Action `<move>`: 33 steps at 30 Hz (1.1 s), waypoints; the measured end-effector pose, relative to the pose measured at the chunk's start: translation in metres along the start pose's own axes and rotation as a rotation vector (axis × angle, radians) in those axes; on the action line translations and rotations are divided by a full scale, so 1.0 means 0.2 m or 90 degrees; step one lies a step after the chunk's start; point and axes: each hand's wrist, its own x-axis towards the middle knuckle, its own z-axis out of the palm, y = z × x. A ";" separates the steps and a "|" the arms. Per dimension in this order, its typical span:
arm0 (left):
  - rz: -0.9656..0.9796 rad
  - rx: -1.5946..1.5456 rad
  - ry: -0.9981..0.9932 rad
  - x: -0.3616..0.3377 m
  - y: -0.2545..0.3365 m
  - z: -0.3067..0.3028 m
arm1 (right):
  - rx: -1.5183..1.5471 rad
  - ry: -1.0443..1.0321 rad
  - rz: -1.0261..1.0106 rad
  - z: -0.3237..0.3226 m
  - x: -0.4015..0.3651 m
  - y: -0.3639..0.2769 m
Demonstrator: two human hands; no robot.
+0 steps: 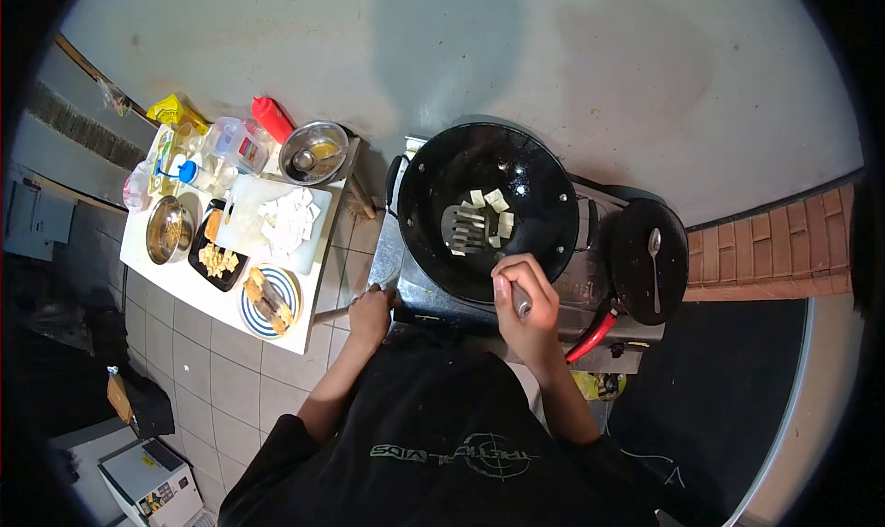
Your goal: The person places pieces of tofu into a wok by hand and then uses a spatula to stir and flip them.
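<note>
My right hand (529, 317) is wrapped round the handle of a slotted metal spatula (464, 228). The spatula's head rests inside a large black wok (440, 172), among several pale, cut pieces of food (497, 201) in shallow liquid. The wok sits on a metal gas stove (419, 290). At the stove's front left corner is my left hand (371, 313), its fingers curled in; whatever they grip is hidden.
A black frying pan (634, 289) with a red handle holds a spoon (654, 250) on the stove's right. On the left, a white table (304, 329) bears a cutting board (241, 215) with white pieces, a striped plate (242, 313), metal bowls and bottles. A wall (627, 75) rises behind.
</note>
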 end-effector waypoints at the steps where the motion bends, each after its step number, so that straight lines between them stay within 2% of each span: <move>1: 0.000 -0.002 0.003 0.00 -0.01 0.01 | -0.008 -0.010 -0.013 0.00 -0.01 0.00; 13: -0.033 0.024 0.009 -0.01 0.02 0.00 | -0.074 0.012 0.050 -0.15 0.13 0.16; 16: -0.036 0.022 0.012 -0.01 0.03 0.00 | -0.111 0.041 -0.004 -0.18 0.21 0.27; 21: -0.037 0.014 0.056 -0.01 0.02 0.02 | -0.114 0.062 -0.007 -0.17 0.22 0.40; 28: -0.033 0.017 0.007 0.00 0.02 -0.01 | -0.066 0.026 0.042 -0.18 0.14 0.32; 33: -0.010 0.039 0.002 0.00 0.01 -0.01 | -0.080 0.052 0.033 -0.16 0.12 0.21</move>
